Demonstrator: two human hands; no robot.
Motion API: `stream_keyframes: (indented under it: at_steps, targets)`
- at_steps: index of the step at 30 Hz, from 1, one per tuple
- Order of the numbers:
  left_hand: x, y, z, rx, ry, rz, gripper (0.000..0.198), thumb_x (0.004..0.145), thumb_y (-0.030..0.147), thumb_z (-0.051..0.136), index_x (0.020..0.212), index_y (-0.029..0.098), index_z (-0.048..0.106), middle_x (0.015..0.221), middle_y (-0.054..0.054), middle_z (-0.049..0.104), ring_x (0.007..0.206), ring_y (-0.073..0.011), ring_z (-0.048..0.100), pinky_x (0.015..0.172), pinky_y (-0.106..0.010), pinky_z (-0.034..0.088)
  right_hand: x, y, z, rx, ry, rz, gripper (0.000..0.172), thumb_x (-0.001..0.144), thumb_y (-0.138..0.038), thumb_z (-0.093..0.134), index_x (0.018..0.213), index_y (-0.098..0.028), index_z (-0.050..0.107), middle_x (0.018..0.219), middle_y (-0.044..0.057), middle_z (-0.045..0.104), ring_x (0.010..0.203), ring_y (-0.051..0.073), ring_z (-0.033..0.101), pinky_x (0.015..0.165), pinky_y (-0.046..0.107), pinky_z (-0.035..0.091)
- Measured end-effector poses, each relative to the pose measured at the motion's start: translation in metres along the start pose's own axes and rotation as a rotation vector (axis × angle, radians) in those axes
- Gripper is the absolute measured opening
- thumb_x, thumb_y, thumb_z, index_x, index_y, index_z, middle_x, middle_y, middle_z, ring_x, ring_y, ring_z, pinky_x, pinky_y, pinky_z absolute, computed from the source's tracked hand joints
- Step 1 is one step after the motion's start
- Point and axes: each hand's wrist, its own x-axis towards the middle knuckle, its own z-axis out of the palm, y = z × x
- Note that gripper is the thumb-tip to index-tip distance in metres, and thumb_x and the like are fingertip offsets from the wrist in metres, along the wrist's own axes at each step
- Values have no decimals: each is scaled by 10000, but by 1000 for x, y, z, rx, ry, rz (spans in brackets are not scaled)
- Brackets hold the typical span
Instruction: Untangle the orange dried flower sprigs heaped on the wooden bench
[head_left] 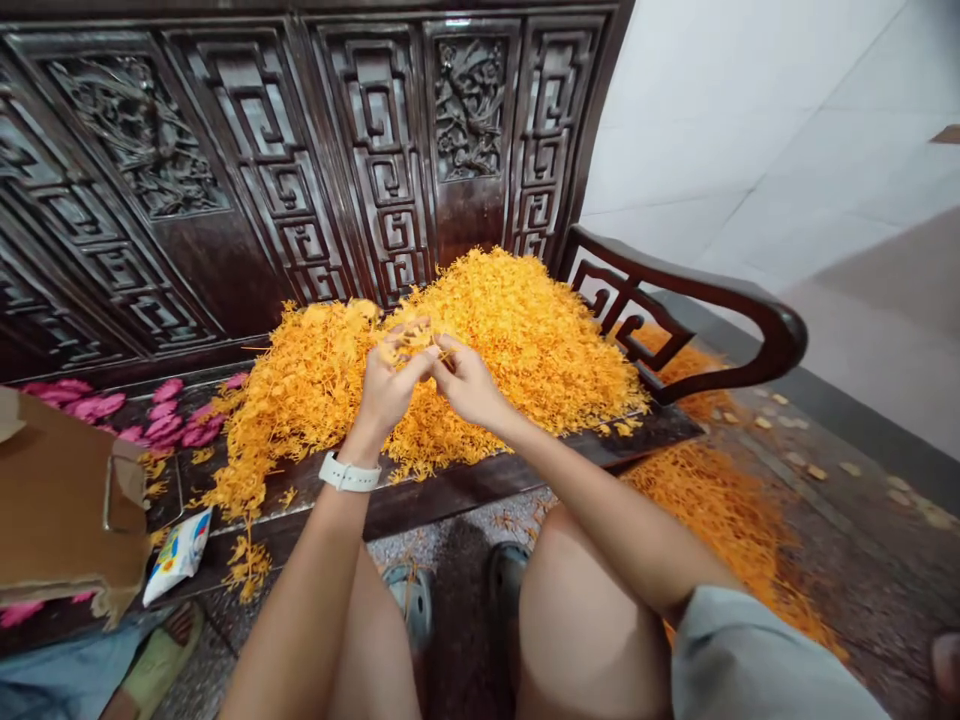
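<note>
Both hands meet above a wooden bench piled with yellow-orange artificial flower pieces. My left hand (390,385), with a white band on its wrist, has its fingers curled round some yellow flower pieces (406,345). My right hand (469,383) is pinched against them, fingertips touching those of the left; the exact piece between them is too small to make out. Right behind the hands rises the larger yellow flower heap (517,340), and a lower heap (307,365) spreads to the left.
A dark carved bench (480,485) has a curved armrest (720,290) at right. Left are a cardboard box (67,500), a white packet (180,555) and pink flower pieces (165,420). Orange strands (720,520) cover the floor at right. Another person's sandaled foot (161,660) shows lower left.
</note>
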Motion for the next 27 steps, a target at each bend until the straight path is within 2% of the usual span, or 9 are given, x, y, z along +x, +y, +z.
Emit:
stream_keyframes:
  at_steps: [3,5,8,10,12,14,19,23,27]
  targets:
    - [2,-6,5,-28,148,-40,134,880,329,783,962,221,781,1004,-69,777,982,-190,722,852,-284,557,-4,1,3,-108,-143,17,174,1007,-418,615,1021,-245,610,816,4,644,700,158,560,672,329,451]
    - [7,-12,2,-102,202,-76,137,898,337,767,958,214,755,943,-61,775,925,-185,731,839,-295,564,-6,1,7,-83,-201,13,190,977,-411,668,1061,-250,613,859,19,647,816,195,599,777,369,499]
    - [14,-18,-5,-208,216,-113,206,907,393,772,976,206,721,906,-61,775,899,-178,741,787,-283,560,-7,2,15,179,-248,130,421,859,-420,815,1182,-260,598,951,37,655,957,227,622,838,392,548]
    - [17,-18,-8,-268,218,-126,267,895,444,790,989,210,703,913,-58,776,893,-172,746,745,-269,551,-6,2,18,404,-215,271,541,793,-426,880,1214,-260,582,999,49,670,970,218,646,809,373,576]
    - [17,-18,-9,-334,212,-135,289,884,455,808,996,218,686,922,-49,775,883,-165,747,716,-260,546,-4,2,19,578,-137,365,486,797,-462,878,1122,-249,585,990,53,690,904,188,667,773,349,588]
    - [16,-17,-7,-381,212,-139,268,890,425,812,1003,225,674,923,-39,771,867,-152,739,708,-249,543,-2,2,17,674,-62,383,424,821,-504,851,1001,-244,569,931,40,706,810,158,663,725,324,584]
    - [13,-17,1,-333,242,-193,198,899,351,808,989,228,681,892,-7,732,658,-101,644,566,-208,473,4,3,8,643,79,363,406,795,-512,858,942,-225,612,800,-7,677,674,106,602,618,249,524]
    - [11,-13,4,-236,161,-233,67,929,262,754,956,219,710,773,26,670,460,-40,434,442,-176,328,8,4,4,656,142,342,403,757,-454,885,970,-243,615,904,-5,702,712,103,596,641,249,516]
    - [15,-9,-4,-270,200,-270,57,916,175,714,929,219,680,684,47,638,391,-30,318,404,-172,237,9,1,-2,577,141,236,309,799,-357,847,1030,-255,668,937,-1,674,692,103,532,650,285,494]
